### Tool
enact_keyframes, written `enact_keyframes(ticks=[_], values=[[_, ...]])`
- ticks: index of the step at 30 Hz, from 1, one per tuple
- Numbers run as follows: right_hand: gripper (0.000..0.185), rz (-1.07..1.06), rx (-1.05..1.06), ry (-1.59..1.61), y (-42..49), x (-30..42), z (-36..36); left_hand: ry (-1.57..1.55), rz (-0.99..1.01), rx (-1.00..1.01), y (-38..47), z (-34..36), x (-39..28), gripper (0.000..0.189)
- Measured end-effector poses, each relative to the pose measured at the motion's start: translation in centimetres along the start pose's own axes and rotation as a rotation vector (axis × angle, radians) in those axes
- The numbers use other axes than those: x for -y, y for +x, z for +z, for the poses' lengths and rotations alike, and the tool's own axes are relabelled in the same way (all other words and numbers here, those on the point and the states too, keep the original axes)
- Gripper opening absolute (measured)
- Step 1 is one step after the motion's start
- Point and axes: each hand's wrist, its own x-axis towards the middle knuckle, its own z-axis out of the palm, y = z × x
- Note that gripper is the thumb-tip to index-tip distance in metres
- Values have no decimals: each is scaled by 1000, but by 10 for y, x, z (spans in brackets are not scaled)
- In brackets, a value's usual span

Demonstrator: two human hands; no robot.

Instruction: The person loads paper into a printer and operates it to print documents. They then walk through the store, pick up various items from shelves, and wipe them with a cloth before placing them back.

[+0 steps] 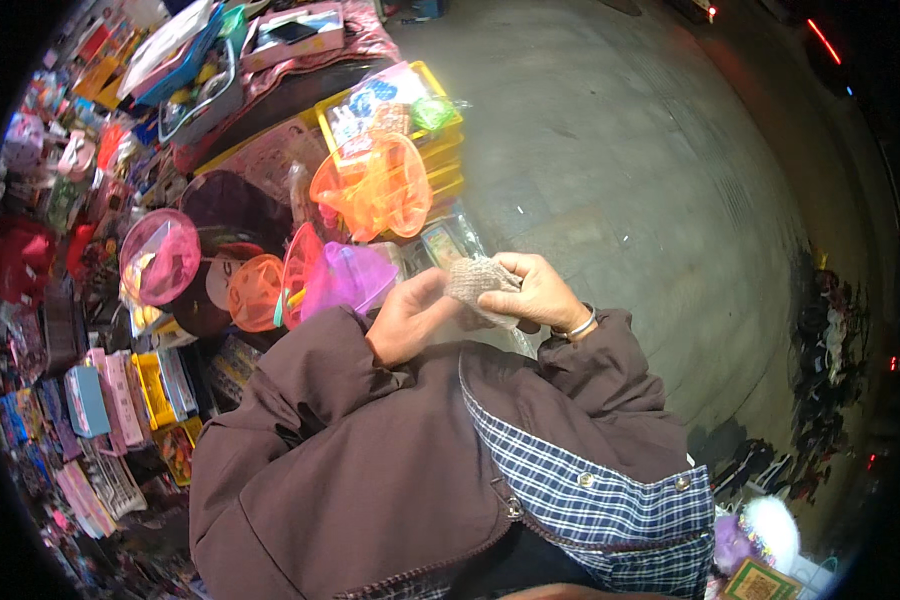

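A beige knitted item [481,283] is bunched up in front of my chest. My right hand [544,292], with a silver-coloured bangle at the wrist, holds it between thumb and fingers. The fingertips of my left hand [412,315] meet its left edge; whether they pinch the knit is unclear. Clear plastic wrapping [467,232] shows just beyond the knit, beside a small printed packet [442,246]. To the left of my hands lies a purple mesh net [351,277], and an orange mesh net [375,187] stands farther off.
Stacked yellow crates [442,161] stand ahead at the stall's edge. Pink [160,256] and orange nets [256,292] crowd the left, with boxed goods [88,401] behind. Grey pavement [630,165] stretches to the right. At lower right are a white fluffy ball [771,531] and a card with a printed code [761,581].
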Motion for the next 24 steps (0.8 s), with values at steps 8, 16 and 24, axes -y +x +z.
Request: enact_keyframes(ticks=[8,16,24], values=[[45,-292,-41,360,24,-3,-23,401,168,-273,-91,-47,-15,43],[31,192,92,-44,95,-97,45,1161,198,-724,-141,-118,33,105],[21,-163,-7,236,184,-37,132,1089,194,-672,-106,-158,53,75]])
